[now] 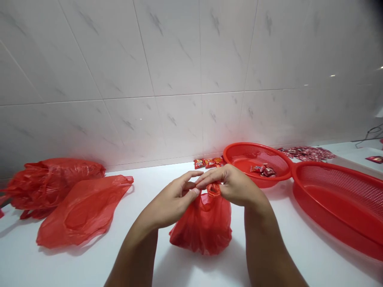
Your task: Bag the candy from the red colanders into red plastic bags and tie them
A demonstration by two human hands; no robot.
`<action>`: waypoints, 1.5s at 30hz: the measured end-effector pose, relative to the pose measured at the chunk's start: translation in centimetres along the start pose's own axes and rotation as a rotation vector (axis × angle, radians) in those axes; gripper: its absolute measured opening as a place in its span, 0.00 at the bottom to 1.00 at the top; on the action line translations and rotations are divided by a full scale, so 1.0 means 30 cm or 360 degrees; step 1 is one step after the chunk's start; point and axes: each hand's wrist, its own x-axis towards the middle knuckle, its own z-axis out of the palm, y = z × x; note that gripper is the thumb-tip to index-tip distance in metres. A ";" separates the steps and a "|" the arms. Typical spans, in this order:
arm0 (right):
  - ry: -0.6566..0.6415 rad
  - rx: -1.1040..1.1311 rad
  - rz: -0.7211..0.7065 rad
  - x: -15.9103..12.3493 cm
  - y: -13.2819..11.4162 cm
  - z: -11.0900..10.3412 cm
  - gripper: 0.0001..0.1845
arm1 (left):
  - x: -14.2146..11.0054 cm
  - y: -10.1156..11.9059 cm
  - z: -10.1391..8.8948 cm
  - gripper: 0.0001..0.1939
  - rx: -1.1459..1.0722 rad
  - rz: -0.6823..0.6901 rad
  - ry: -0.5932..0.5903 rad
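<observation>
Head view: left hand (175, 201) and right hand (236, 185) clamp one bag (206, 229) near two baskets (241, 161) (338, 205).

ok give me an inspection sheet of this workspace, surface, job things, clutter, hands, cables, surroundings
surface: white table, shadow around the bag
job things: small red bag upright, top gathered; flat red bag beside the red bundle
clutter: red packets by the wall; wrapped pieces in the round basket; long basket at right; packet pile behind
hands: left at the bag's top, grip unclear; right holds it
cables: thin dark wire, far right
surroundings: tiled wall
</observation>
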 end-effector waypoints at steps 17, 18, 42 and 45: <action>0.0099 -0.0480 0.0312 0.004 0.053 -0.039 0.16 | 0.042 -0.119 -0.026 0.12 0.0826 -0.0452 0.0671; 0.0044 -0.0521 0.0428 0.002 0.068 -0.052 0.16 | 0.041 -0.157 -0.038 0.12 0.0918 -0.0518 0.0683; 0.0675 -0.0433 0.0233 -0.134 0.423 0.233 0.08 | -0.143 -0.555 0.207 0.08 0.0224 0.0675 0.1116; 0.0663 -0.0364 0.0066 -0.135 0.398 0.252 0.06 | -0.153 -0.542 0.222 0.15 0.0186 0.0873 0.1040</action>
